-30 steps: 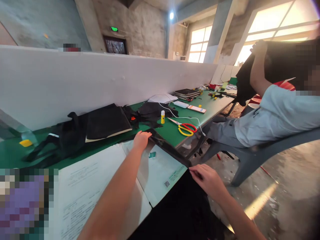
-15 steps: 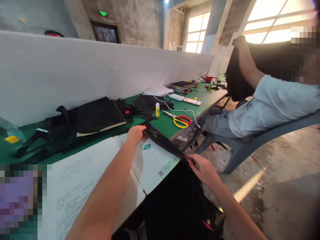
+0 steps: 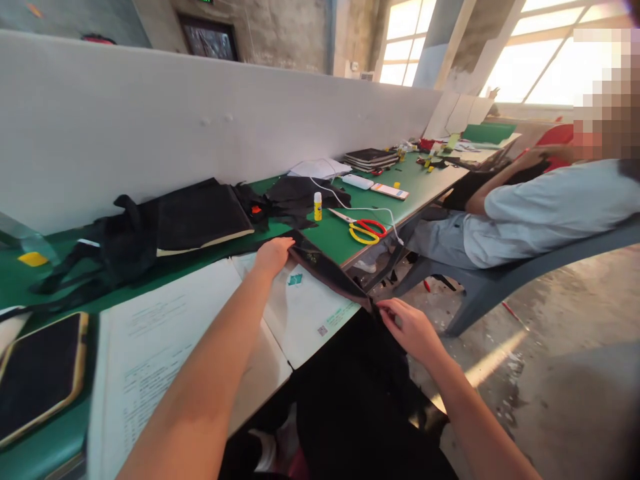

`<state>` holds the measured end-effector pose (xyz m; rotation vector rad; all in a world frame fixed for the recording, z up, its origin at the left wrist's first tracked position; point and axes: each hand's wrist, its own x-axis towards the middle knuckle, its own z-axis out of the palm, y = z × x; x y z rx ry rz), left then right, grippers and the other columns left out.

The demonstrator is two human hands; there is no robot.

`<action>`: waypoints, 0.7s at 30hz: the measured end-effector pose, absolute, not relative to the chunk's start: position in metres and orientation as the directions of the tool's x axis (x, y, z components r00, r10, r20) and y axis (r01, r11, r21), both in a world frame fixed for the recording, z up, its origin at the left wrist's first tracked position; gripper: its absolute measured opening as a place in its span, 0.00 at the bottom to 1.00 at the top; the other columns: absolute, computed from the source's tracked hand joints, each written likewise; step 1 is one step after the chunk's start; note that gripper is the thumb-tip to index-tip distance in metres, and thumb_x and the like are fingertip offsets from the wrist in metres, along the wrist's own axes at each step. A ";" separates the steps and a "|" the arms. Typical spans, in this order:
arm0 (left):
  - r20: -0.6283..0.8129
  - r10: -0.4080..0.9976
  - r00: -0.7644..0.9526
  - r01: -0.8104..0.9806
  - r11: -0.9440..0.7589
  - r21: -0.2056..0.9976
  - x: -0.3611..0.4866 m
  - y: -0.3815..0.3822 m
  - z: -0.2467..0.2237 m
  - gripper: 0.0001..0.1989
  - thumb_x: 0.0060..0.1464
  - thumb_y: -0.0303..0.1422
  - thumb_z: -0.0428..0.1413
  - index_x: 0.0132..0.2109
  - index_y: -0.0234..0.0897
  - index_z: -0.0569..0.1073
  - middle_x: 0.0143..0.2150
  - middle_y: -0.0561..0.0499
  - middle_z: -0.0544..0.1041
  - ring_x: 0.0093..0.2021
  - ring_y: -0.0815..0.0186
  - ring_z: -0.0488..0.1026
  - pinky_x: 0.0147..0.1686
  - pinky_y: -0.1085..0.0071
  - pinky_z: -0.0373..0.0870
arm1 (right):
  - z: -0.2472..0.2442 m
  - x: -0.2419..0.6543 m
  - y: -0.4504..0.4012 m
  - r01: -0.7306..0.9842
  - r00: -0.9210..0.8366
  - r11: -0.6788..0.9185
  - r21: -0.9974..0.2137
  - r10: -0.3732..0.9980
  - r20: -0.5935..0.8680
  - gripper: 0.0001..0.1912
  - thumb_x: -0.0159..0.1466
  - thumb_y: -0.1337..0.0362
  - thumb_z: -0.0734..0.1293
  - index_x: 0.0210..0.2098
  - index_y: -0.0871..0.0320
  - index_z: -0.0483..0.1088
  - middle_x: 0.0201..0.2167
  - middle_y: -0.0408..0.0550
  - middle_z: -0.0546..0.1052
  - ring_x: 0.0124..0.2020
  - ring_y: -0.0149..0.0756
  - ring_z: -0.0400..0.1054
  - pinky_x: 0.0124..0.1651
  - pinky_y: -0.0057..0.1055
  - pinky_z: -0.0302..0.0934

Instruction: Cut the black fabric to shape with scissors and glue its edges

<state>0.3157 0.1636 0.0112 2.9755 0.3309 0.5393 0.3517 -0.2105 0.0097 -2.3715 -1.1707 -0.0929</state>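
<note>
An open book [image 3: 320, 320] with white pages lies at the table's near edge, and black fabric [image 3: 330, 270] runs along its far right cover edge. My left hand [image 3: 275, 256] is closed on the fabric at the cover's far corner. At the near right corner, my right hand [image 3: 406, 323] pinches the fabric's other end. The fabric is stretched between both hands and folded over the cover edge. More black cloth hangs below the book, over my lap.
Beyond the book are a glue stick [image 3: 318, 207], scissors [image 3: 364, 231], a white cable and a black-covered book [image 3: 200, 220]. A phone [image 3: 43, 373] lies at left. A seated person [image 3: 545, 213] is at right on a grey chair [image 3: 500, 280].
The view has shifted slightly downward. The person at right has lowered the black cloth that was held up. My hands keep their grip on the fabric with little movement.
</note>
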 end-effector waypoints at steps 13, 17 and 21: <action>0.336 0.240 0.911 0.209 -0.970 0.125 0.315 0.161 0.013 0.21 0.53 0.23 0.44 0.53 0.36 0.70 0.55 0.51 0.70 0.55 0.67 0.65 0.56 0.70 0.59 | 0.006 0.388 -0.247 0.732 0.680 -0.576 -0.364 0.651 0.338 0.13 0.63 0.61 0.56 0.41 0.55 0.69 0.37 0.46 0.75 0.32 0.32 0.69 0.39 0.28 0.63; 0.345 0.247 0.906 0.216 -0.968 0.125 0.315 0.159 0.016 0.21 0.53 0.23 0.44 0.52 0.35 0.70 0.55 0.50 0.71 0.54 0.66 0.66 0.55 0.70 0.60 | 0.004 0.395 -0.261 0.715 0.699 -0.609 -0.343 0.624 0.350 0.13 0.63 0.61 0.56 0.42 0.56 0.69 0.37 0.47 0.75 0.32 0.33 0.70 0.40 0.29 0.63; 0.341 0.252 0.906 0.218 -0.967 0.133 0.315 0.157 0.016 0.21 0.52 0.22 0.45 0.52 0.35 0.70 0.55 0.50 0.70 0.55 0.65 0.66 0.55 0.70 0.60 | 0.000 0.391 -0.264 0.705 0.709 -0.617 -0.350 0.623 0.331 0.14 0.63 0.60 0.56 0.41 0.56 0.69 0.37 0.48 0.75 0.33 0.33 0.70 0.39 0.30 0.63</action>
